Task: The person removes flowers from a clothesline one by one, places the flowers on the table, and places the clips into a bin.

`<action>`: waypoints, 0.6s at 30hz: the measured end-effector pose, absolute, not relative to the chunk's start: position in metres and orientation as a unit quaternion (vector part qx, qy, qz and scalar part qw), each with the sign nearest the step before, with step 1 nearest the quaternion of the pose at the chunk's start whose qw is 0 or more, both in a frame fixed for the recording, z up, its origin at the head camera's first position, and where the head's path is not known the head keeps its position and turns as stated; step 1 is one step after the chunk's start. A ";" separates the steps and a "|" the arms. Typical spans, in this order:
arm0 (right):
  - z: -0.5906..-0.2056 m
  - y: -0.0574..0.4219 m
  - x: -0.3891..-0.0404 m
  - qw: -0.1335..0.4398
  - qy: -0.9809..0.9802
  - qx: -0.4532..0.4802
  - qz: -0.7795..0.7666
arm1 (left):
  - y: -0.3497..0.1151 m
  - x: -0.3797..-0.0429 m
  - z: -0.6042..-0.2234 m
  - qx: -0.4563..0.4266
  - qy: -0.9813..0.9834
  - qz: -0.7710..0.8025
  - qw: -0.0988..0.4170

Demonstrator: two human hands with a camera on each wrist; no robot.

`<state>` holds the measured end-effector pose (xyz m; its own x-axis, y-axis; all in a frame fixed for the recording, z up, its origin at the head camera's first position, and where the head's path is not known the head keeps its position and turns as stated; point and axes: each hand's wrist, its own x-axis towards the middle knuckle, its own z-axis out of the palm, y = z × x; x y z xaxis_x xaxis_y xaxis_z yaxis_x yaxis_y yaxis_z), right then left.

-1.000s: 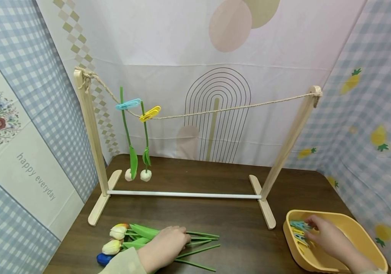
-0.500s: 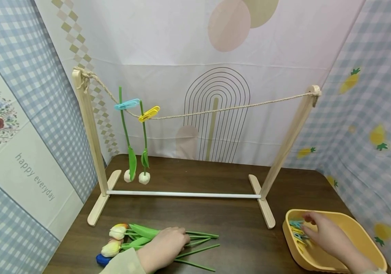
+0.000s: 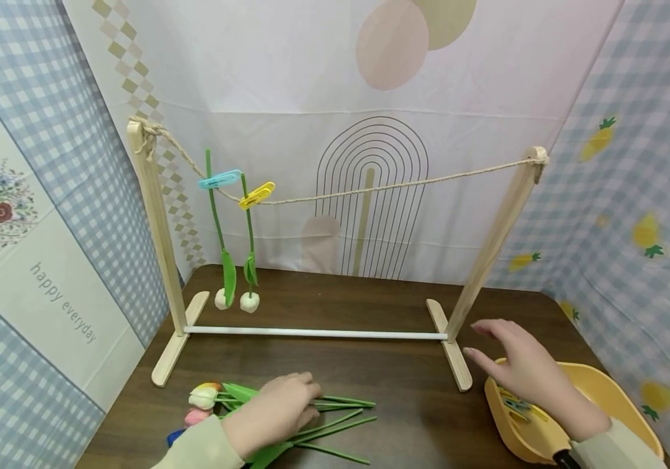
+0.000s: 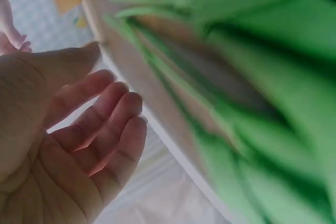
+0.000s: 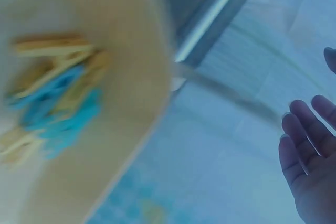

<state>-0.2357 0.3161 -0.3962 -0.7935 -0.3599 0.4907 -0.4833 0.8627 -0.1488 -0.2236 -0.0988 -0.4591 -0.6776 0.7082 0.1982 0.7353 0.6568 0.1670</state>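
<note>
My left hand [image 3: 276,410] is over the bundle of artificial tulips on the table, overlapping their green stems [image 3: 341,430]. The left wrist view shows that hand [image 4: 79,119] with loosely bent fingers and nothing in it, beside green leaves [image 4: 252,77]. Tulip heads show past the sleeve: a white-and-orange one [image 3: 204,395], a pink one [image 3: 197,415] and part of a blue one [image 3: 174,436]. My right hand [image 3: 525,365] is above the near-left rim of a yellow tray [image 3: 622,397], thumb and fingers apart and holding nothing. Blue and yellow clothespins [image 5: 58,93] lie in the tray, partly hidden by the hand.
A wooden stand with a left post [image 3: 159,234] and right post [image 3: 493,254] carries a sagging rope [image 3: 370,189]. Two white tulips [image 3: 249,301] hang upside down from it by a blue clothespin [image 3: 220,179] and a yellow clothespin [image 3: 257,195]. A white rod [image 3: 311,333] joins the feet.
My right hand has come out of the tray, up and to the left, fingers spreading. The left hand has shifted slightly left; a pink tulip head now shows where a yellow one was.
</note>
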 end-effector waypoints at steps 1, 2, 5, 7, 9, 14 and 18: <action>-0.392 0.311 -0.238 0.242 -0.932 0.236 0.133 | -0.101 -0.225 -0.454 -0.390 -0.910 -0.126 0.062; -0.388 0.305 -0.240 0.251 -0.927 0.247 0.133 | -0.103 -0.227 -0.449 -0.382 -0.911 -0.138 0.071; -0.374 0.288 -0.247 0.274 -0.912 0.275 0.135 | -0.110 -0.233 -0.433 -0.356 -0.907 -0.188 0.126; -0.364 0.275 -0.251 0.287 -0.902 0.293 0.137 | -0.115 -0.238 -0.422 -0.337 -0.895 -0.225 0.184; -0.352 0.262 -0.255 0.295 -0.891 0.314 0.144 | -0.121 -0.244 -0.412 -0.320 -0.875 -0.271 0.240; -0.320 0.226 -0.267 0.329 -0.855 0.373 0.150 | -0.134 -0.256 -0.391 -0.280 -0.827 -0.357 0.332; -0.292 0.199 -0.278 0.366 -0.818 0.417 0.150 | -0.141 -0.262 -0.378 -0.234 -0.814 -0.399 0.351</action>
